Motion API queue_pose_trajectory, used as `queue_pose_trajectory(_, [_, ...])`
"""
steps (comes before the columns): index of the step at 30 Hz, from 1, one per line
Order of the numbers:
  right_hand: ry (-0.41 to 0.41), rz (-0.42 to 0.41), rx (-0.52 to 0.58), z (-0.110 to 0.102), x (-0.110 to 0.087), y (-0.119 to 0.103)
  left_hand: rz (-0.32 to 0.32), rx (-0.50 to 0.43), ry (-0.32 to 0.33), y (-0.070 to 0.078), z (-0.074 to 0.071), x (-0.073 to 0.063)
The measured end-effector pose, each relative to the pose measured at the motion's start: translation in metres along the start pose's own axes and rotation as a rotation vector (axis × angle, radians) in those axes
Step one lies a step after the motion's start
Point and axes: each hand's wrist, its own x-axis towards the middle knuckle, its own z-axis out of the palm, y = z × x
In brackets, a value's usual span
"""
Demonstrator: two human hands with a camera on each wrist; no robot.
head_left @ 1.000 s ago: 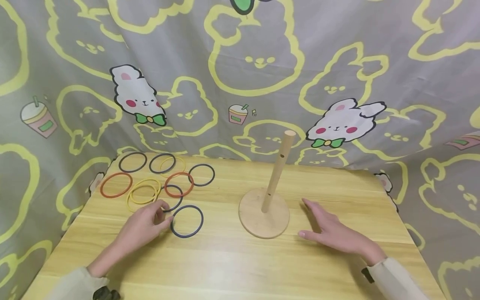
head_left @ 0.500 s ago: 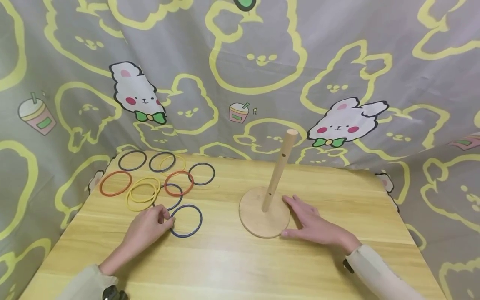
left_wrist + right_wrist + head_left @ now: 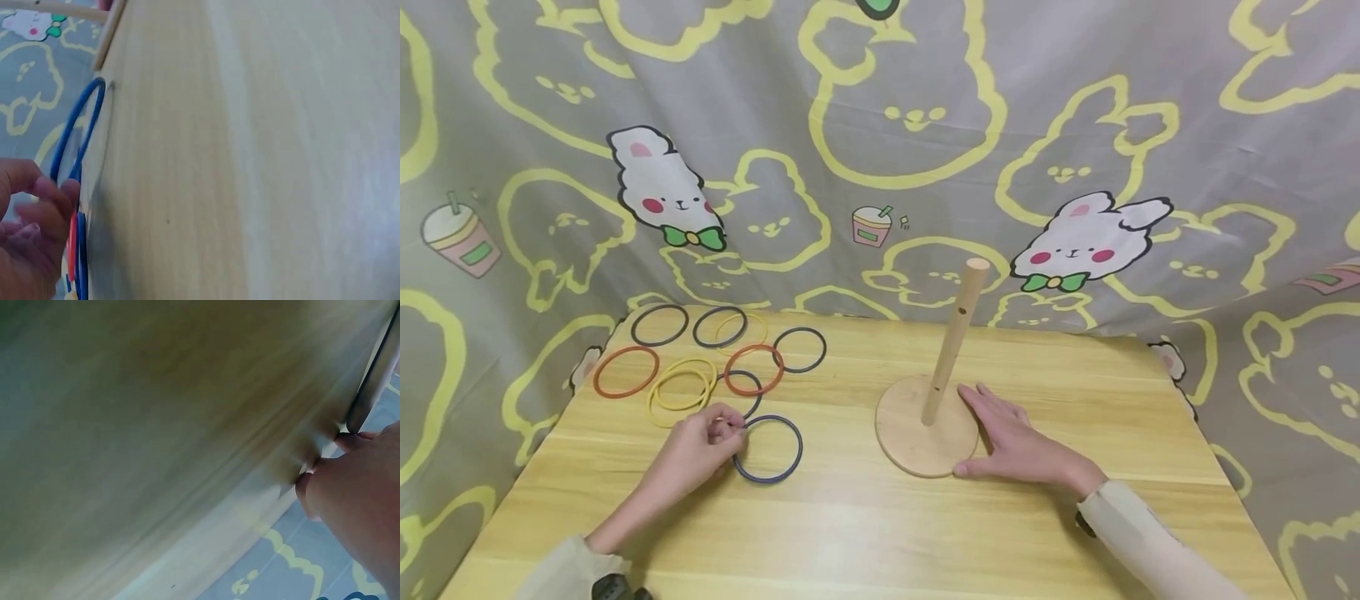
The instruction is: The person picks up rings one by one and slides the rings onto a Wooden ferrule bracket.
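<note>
My left hand (image 3: 696, 446) pinches a dark blue ring (image 3: 767, 481) at its left edge, on the left side of the wooden table. In the left wrist view the blue ring (image 3: 67, 129) tilts up off the tabletop, thumb and finger at its near end. On the right, my right hand (image 3: 1011, 442) rests against the edge of a round wooden base (image 3: 906, 433), thumb and fingers spread along its rim. An upright wooden peg (image 3: 951, 350) with small holes stands on that base, and no ring is on it. The right wrist view shows the fingers (image 3: 304, 490) down at table level.
Behind the left hand lie several loose rings, some overlapping: a red ring (image 3: 657, 367), another red ring (image 3: 752, 393), yellow rings (image 3: 681, 407) and more blue ones, such as the blue ring (image 3: 825, 350). A patterned grey curtain (image 3: 775, 108) hangs along the table's back edge.
My right hand has moved left from beside the base to touch its rim. The left hand has closed finger and thumb on the near blue ring, which has shifted slightly and now tilts.
</note>
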Motion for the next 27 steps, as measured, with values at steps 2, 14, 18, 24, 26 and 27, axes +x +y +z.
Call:
queue_pose_trajectory(2, [0.003,-0.006,-0.008,0.0,0.001,0.0,0.017,-0.117,-0.042,0.001,-0.001,-0.001])
queue_pose_trajectory(14, [-0.002,-0.001,-0.028,0.001,0.002,0.007,0.183,-0.359,-0.086,0.036,-0.004,-0.004])
queue_pose_trajectory(18, [-0.006,-0.003,-0.034,0.001,0.002,0.008,0.226,-0.401,-0.061,0.057,-0.006,-0.005])
queue_pose_trajectory(24, [0.003,0.0,-0.036,-0.002,0.003,0.008,0.328,-0.445,-0.03,0.091,-0.011,0.002])
queue_pose_trajectory(26, [0.006,-0.001,-0.042,-0.002,0.004,0.008,0.349,-0.46,-0.024,0.103,-0.014,0.005])
queue_pose_trajectory(27, [0.006,-0.003,-0.047,-0.002,0.004,0.008,0.353,-0.468,-0.021,0.109,-0.015,0.006])
